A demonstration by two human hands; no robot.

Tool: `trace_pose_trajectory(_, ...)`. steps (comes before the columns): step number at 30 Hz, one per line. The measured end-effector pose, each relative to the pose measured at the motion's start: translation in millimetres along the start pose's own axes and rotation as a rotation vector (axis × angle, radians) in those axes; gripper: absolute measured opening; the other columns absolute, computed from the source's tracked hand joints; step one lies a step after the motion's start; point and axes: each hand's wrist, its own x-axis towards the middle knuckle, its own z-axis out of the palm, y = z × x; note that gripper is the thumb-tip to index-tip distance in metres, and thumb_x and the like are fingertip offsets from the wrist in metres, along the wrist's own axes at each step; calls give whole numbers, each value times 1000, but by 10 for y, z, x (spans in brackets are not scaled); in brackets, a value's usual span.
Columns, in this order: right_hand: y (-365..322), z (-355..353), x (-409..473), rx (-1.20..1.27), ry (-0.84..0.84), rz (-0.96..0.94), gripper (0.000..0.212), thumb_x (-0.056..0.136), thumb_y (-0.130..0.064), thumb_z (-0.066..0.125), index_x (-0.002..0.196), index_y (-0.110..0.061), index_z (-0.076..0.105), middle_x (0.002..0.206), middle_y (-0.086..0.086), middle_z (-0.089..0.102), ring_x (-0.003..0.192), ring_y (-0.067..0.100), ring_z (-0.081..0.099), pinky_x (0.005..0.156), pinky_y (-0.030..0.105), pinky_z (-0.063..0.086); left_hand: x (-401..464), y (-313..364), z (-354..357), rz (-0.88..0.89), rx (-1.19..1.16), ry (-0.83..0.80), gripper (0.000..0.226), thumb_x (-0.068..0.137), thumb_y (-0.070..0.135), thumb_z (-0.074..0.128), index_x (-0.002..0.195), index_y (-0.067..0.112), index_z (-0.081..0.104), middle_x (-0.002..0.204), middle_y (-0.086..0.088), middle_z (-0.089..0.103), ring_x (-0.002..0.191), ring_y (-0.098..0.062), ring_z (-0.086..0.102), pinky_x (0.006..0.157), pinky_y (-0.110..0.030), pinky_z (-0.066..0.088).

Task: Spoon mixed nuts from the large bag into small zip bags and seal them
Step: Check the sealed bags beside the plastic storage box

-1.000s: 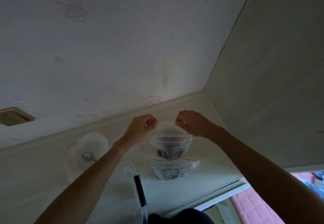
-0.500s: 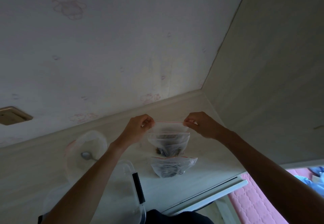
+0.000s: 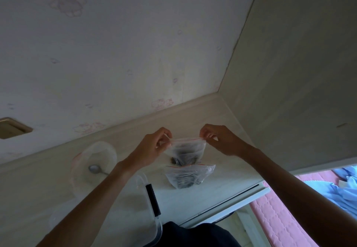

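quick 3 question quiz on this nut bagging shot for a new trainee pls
1. True or false: both hands pinch the top strip of the held zip bag.
2. Multiple choice: where is the spoon? A) in the right hand B) inside the large bag C) on the pink mat
3. Short answer: what lies on the desk just in front of the held bag?

Key:
1. True. The left hand and the right hand each pinch one end of the red-lined top.
2. B.
3. A second small bag with dark contents, lying on its side.
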Motion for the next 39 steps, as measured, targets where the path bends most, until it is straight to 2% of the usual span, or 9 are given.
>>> trace_pose_trajectory(5, -33, 46, -125, -122, -28, -79, 38, 84, 23, 45, 94, 0, 73, 94, 9, 74, 85, 19, 66, 78, 15, 46, -76, -1, 9, 49, 61, -60, 42, 95, -4, 62, 83, 36, 61, 88, 14, 73, 90, -4, 72, 81, -28, 56)
trace_pose_trajectory(8, -34, 85, -218, -108, -42, -61, 31, 91, 14, 50, 103, 0, 75, 100, 11, 74, 92, 23, 68, 83, 28, 51, -128, 22, 31, 46, 68, -101, 34, 95, -5, 60, 92, 25, 76, 95, 14, 74, 90, 0, 69, 80, -14, 49)
trace_pose_trajectory(10, -65, 96, -296, -85, -72, -27, 18, 97, -11, 61, 110, -8, 73, 104, 3, 72, 95, 17, 67, 86, 37, 55, -173, 45, 34, 17, 29, -121, 30, 100, 2, 58, 100, 24, 77, 100, 12, 75, 94, 2, 69, 81, -8, 47)
trace_pose_trajectory(14, -152, 129, -414, -260, -205, 70, 67, 73, -79, 67, 119, -31, 62, 112, -19, 61, 101, 3, 58, 89, 24, 48, -284, 116, 38, -88, -51, -214, 11, 94, 55, 65, 101, 47, 68, 108, 25, 69, 105, 5, 66, 85, -14, 52)
trace_pose_trajectory(18, -108, 236, -474, -381, -192, -5, 62, 77, -58, 82, 125, -25, 61, 117, -12, 62, 99, 5, 55, 82, 16, 39, -413, 131, 91, -58, 130, -226, 75, 59, 87, 77, 117, 42, 65, 115, 27, 62, 105, 6, 62, 84, -20, 56)
trace_pose_trajectory(26, -45, 418, -518, -204, 48, 47, 15, 91, -35, 77, 95, -22, 73, 87, -13, 66, 76, 2, 59, 71, 20, 47, -506, 95, 278, 48, 96, 16, 10, 94, 29, 77, 104, 26, 78, 94, 19, 76, 88, 3, 70, 83, -33, 59)
trace_pose_trajectory(32, -39, 485, -435, 270, 234, 223, 11, 85, -11, 83, 94, -12, 76, 83, -3, 73, 73, 3, 62, 68, 10, 45, -398, 107, 268, -69, -52, 159, 27, 90, 20, 81, 92, 37, 59, 87, 21, 76, 82, 1, 72, 75, -12, 51)
trace_pose_trajectory(36, -110, 436, -383, 408, 255, 284, 12, 90, -15, 78, 91, -3, 78, 92, 19, 74, 76, 9, 59, 72, 23, 44, -360, 230, 174, -96, -160, 255, 29, 87, 12, 83, 99, 34, 67, 84, 23, 77, 78, 3, 72, 75, -9, 50)
trace_pose_trajectory(39, -346, 288, -383, 465, 275, 218, 11, 90, -15, 78, 82, -7, 77, 86, 13, 74, 74, 6, 59, 70, 17, 44, -396, 441, -36, -50, -198, 289, 28, 88, 9, 81, 92, 35, 74, 84, 21, 78, 78, 3, 73, 72, -8, 51)
